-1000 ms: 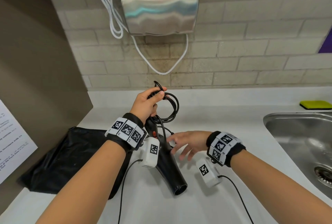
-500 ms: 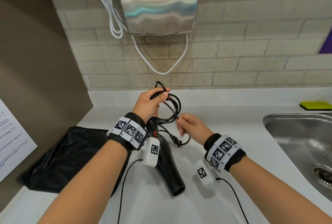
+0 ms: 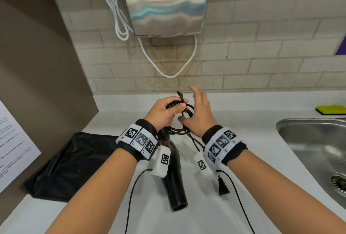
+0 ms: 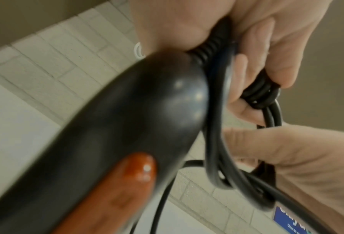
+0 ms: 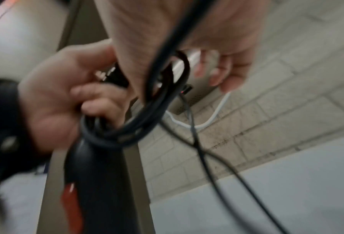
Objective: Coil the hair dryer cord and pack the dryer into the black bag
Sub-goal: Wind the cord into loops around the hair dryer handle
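The black hair dryer (image 3: pixel 174 173) with a red switch (image 4: pixel 127 182) hangs nozzle-down over the white counter (image 3: pixel 243 177). My left hand (image 3: pixel 162 113) grips the end of its handle together with several loops of black cord (image 3: pixel 176 130). My right hand (image 3: pixel 200 113) is beside it. Its fingers are spread toward the wall and its thumb (image 4: pixel 267 147) touches the coil (image 4: pixel 217 142). The loose cord runs across its palm (image 5: pixel 207 23). The plug (image 3: pixel 223 188) dangles below my right wrist. The black bag (image 3: pixel 71 162) lies flat at the left.
A steel sink (image 3: pixel 309 140) is sunk into the counter at the right, with a yellow-green sponge (image 3: pixel 331 109) behind it. A metal hand dryer (image 3: pixel 166 5) and its white cable (image 3: pixel 168 72) hang on the brick wall. A brown panel (image 3: pixel 37 65) stands at the left.
My right hand rose from low over the counter, took the loose cord and carried it up beside my left hand at the coil. The plug end now hangs by my right wrist.
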The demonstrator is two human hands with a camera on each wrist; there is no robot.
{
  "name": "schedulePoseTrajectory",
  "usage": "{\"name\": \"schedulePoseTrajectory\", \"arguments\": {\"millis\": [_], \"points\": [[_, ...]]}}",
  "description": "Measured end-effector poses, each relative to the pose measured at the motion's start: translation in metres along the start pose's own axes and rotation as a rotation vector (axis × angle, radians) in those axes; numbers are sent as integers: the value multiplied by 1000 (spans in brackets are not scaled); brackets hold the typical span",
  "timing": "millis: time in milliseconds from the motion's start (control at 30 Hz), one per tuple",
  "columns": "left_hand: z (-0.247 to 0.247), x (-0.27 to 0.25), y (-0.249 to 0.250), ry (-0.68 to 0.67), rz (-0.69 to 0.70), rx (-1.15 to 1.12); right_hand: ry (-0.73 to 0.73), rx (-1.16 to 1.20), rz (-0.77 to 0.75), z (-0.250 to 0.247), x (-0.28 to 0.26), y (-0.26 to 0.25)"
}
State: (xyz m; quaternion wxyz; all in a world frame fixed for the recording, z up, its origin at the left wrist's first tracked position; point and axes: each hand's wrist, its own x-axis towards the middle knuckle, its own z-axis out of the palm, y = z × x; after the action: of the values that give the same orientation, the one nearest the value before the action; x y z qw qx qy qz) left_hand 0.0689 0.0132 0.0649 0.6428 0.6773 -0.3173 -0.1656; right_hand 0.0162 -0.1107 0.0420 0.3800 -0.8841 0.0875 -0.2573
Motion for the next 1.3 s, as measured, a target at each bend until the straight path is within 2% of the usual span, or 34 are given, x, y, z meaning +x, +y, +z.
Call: {"name": "schedulePoseTrajectory", "arguments": {"millis": [100,267,333,400,467,533,600,733,867,967,1067,1167,1200,1300], "points": [[-1,0,0,-20,20,40,-150,141,-152,-14,5,0],[1,-1,3,-46,39,109,-335,195,-168,-38,11,-4],[3,0,3,-64,46,133,-316,116,-224,-43,13,-6],[7,0,5,-67,52,138,-262,-107,-314,-48,17,-8],[11,-1,6,-31,63,124,-213,-324,-331,-54,19,-10],[14,0,6,39,74,96,-120,-349,-324,-59,18,-10],[13,4,2,126,78,76,-41,-240,-310,-60,16,-9],[9,10,-4,271,90,67,0,-112,-223,-52,11,0],[4,13,-6,349,82,58,-49,73,-154,-45,2,9],[4,9,-2,327,76,-10,-131,205,-130,-36,-4,4],[2,6,-1,293,56,-35,-115,257,-122,-32,0,3],[-3,1,-1,249,45,-53,-158,595,87,-33,6,14],[-4,0,-1,224,43,-54,-159,644,145,-32,6,19],[-3,-3,-1,156,57,-40,-268,506,178,-23,5,33]]}}
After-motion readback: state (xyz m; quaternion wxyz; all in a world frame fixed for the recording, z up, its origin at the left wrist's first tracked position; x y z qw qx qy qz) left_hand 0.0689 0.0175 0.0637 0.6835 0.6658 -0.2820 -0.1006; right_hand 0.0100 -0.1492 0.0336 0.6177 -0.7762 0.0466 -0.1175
